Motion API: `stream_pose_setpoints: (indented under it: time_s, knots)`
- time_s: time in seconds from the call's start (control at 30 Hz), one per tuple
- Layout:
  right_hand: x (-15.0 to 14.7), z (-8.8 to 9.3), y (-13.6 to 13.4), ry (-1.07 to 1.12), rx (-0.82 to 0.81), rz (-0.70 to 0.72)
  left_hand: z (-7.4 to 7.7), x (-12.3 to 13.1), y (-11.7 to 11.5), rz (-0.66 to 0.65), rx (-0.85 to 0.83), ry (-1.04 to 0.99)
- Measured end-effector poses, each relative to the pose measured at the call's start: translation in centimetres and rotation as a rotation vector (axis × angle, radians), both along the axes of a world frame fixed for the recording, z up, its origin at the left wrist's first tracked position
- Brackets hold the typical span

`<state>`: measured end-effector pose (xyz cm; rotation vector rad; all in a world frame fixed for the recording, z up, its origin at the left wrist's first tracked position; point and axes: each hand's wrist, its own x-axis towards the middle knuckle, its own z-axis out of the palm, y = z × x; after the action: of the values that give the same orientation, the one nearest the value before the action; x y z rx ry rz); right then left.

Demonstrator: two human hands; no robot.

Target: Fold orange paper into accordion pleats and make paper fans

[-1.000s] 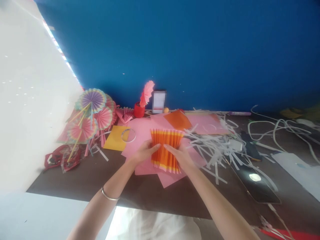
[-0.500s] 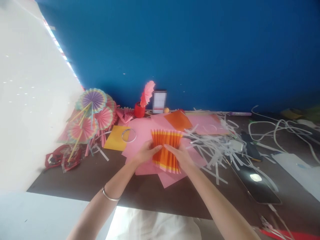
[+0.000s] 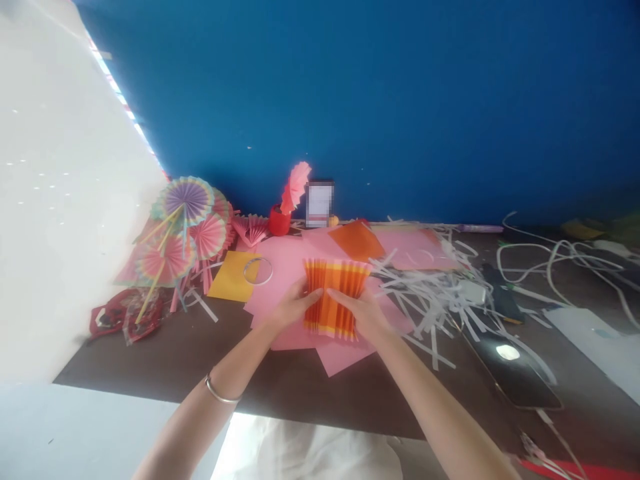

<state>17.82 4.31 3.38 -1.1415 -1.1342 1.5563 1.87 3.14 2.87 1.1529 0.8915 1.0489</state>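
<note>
An orange and yellow pleated paper [image 3: 334, 293] stands fanned over pink sheets [image 3: 285, 267] on the dark table [image 3: 210, 347]. My left hand [image 3: 293, 308] grips its left side, thumb and fingers pinching the folds. On the other side my right hand [image 3: 363, 312] presses the pleats together. A thin bangle circles my left wrist.
Finished paper fans on sticks [image 3: 183, 223] pile at the left, with a tape ring [image 3: 257, 271] on a yellow sheet. A red cup [image 3: 278, 220] stands by the blue wall. White paper strips [image 3: 430, 293], a phone [image 3: 510, 363] and cables [image 3: 560, 257] lie at the right.
Both hands have squeezed the pleated paper a little narrower and it sits slightly more upright. Nothing else on the table has moved.
</note>
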Motion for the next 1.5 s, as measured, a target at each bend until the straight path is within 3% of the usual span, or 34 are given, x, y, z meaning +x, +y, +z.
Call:
stream_pose_setpoints:
  time_s: [0.3,0.53,0.67,0.8,0.93,1.13,1.3,1.5]
  knots:
    - [0.1,-0.1,0.0,-0.021,0.031,-0.023,-0.4,-0.3,0.3,-0.084,0.023,0.036]
    - [-0.1,0.0,-0.1,-0.072,0.054,0.004,0.2,-0.2,-0.3,-0.166,-0.091,0.048]
    - [-0.3,-0.2,0.1,-0.067,0.035,0.03,0.7,0.1,-1.0,-0.215,0.013,0.203]
    - [-0.4,-0.3,-0.1,-0.098,0.011,0.002,0.1,0.2,-1.4,-0.238,0.079,0.225]
    - [-0.7,0.1,-0.6,-0.078,0.114,-0.041,-0.7,0.2,-1.5,-0.173,0.164,0.225]
    - [-1.5,0.2,-1.0,-0.079,0.301,-0.042,-0.4,0.8,-1.6,-0.157,0.205,0.193]
    - [-1.3,0.2,-1.3,-0.216,0.306,-0.097,-0.9,1.1,-1.7,-0.123,0.197,0.186]
    - [-1.5,0.3,-1.8,-0.217,0.32,-0.055,-1.4,1.2,-1.7,-0.099,0.128,0.224]
